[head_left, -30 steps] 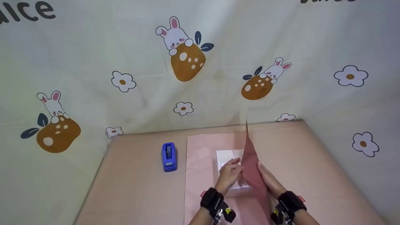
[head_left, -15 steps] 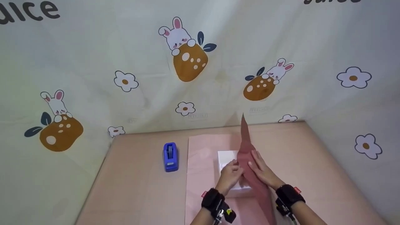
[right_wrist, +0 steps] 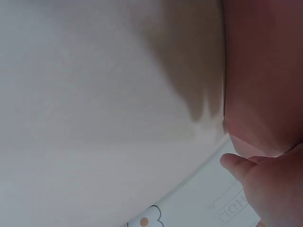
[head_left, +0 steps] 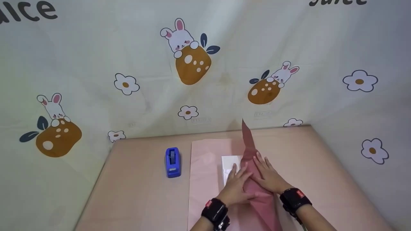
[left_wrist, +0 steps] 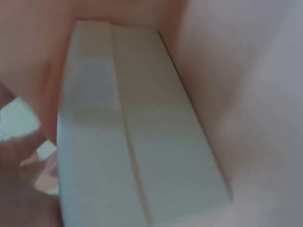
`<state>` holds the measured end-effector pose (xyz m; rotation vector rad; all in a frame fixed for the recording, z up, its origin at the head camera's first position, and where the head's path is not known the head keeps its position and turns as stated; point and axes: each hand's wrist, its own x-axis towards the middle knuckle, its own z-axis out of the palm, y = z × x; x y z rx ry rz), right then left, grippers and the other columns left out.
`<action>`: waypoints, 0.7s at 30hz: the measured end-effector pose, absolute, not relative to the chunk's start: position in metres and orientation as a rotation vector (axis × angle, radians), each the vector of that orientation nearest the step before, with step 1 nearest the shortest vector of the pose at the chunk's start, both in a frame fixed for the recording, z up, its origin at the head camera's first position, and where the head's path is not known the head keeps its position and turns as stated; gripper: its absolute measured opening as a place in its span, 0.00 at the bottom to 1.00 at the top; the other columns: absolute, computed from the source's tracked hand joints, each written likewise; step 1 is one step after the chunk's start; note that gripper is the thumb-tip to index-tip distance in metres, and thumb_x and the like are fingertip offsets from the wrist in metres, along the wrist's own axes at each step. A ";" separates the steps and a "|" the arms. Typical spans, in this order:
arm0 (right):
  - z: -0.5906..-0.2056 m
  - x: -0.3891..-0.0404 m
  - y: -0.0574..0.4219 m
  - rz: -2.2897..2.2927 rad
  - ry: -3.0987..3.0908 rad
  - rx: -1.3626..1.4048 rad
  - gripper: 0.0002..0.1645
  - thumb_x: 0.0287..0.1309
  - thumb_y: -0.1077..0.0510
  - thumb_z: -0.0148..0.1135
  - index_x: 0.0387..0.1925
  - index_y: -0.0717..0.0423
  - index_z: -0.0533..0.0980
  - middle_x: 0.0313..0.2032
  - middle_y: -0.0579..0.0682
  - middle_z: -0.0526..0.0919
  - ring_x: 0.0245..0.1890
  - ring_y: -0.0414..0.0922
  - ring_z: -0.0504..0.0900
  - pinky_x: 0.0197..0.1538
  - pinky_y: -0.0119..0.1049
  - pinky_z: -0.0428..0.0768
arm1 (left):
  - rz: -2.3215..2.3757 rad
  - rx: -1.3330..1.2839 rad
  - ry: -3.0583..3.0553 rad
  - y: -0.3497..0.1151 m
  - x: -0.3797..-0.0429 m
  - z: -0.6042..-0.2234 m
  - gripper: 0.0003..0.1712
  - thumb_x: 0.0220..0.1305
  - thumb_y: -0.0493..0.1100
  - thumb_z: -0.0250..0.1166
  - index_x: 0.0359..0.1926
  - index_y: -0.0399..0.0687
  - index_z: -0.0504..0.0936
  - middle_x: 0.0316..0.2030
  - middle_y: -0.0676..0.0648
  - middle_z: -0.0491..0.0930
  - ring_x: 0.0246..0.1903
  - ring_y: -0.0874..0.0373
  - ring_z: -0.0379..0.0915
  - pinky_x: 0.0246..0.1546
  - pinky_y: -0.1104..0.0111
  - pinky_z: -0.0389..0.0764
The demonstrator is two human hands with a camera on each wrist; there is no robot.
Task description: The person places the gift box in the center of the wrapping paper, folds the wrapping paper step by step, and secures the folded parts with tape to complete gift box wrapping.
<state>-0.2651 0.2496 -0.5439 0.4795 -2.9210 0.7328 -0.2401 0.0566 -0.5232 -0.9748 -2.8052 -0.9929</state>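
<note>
Both hands are at the flap, near one another; whether they touch cannot be told. Left hand (head_left: 236,189): fingers straight and spread, lying over the white box (head_left: 228,163) and against the near edge of the darker pink flap (head_left: 261,205). Right hand (head_left: 272,178): fingers extended, laid along the outer face of that flap. Neither is clamped on anything.

Box position: on the pink paper (head_left: 204,183), which is spread on the desk (head_left: 138,195). The paper's right side is folded up and leans over the box, covering its right part; the flap's far end rises to a point. In the left wrist view a seam runs lengthwise along the box.

Blue tape dispenser (head_left: 173,162): on the desk, left of the paper, apart from it. Black bands on both wrists. Behind the desk, a pale backdrop (head_left: 144,48) printed with rabbits, brown strawberries and flowers.
</note>
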 end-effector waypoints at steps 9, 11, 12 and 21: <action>-0.541 -0.261 0.248 0.644 -2.934 0.451 0.40 0.64 0.42 0.48 0.70 0.57 0.51 0.72 0.60 0.45 0.69 0.66 0.44 0.66 0.61 0.55 | 0.027 -1.107 -2.826 0.041 -0.204 -0.524 0.64 0.39 0.75 0.64 0.72 0.56 0.47 0.73 0.47 0.45 0.70 0.40 0.42 0.66 0.45 0.52; -0.540 -0.261 0.247 0.649 -2.942 0.439 0.41 0.64 0.41 0.47 0.70 0.56 0.51 0.72 0.59 0.45 0.69 0.66 0.44 0.66 0.60 0.54 | 0.032 -1.204 -2.769 0.038 -0.192 -0.523 0.58 0.41 0.76 0.62 0.71 0.59 0.53 0.72 0.48 0.48 0.70 0.40 0.43 0.65 0.45 0.53; -0.540 -0.261 0.246 0.650 -2.942 0.439 0.41 0.64 0.41 0.47 0.70 0.57 0.51 0.72 0.59 0.45 0.69 0.66 0.45 0.66 0.60 0.54 | -0.002 -1.271 -2.728 0.037 -0.186 -0.523 0.53 0.44 0.75 0.61 0.69 0.61 0.57 0.71 0.49 0.51 0.70 0.41 0.45 0.64 0.45 0.55; -0.541 -0.267 0.245 0.730 -2.950 0.482 0.42 0.64 0.40 0.48 0.71 0.54 0.48 0.73 0.58 0.42 0.68 0.61 0.55 0.61 0.56 0.66 | -0.400 -1.359 -1.904 0.055 -0.148 -0.549 0.09 0.61 0.48 0.55 0.34 0.66 0.82 0.36 0.64 0.78 0.43 0.68 0.70 0.63 0.57 0.61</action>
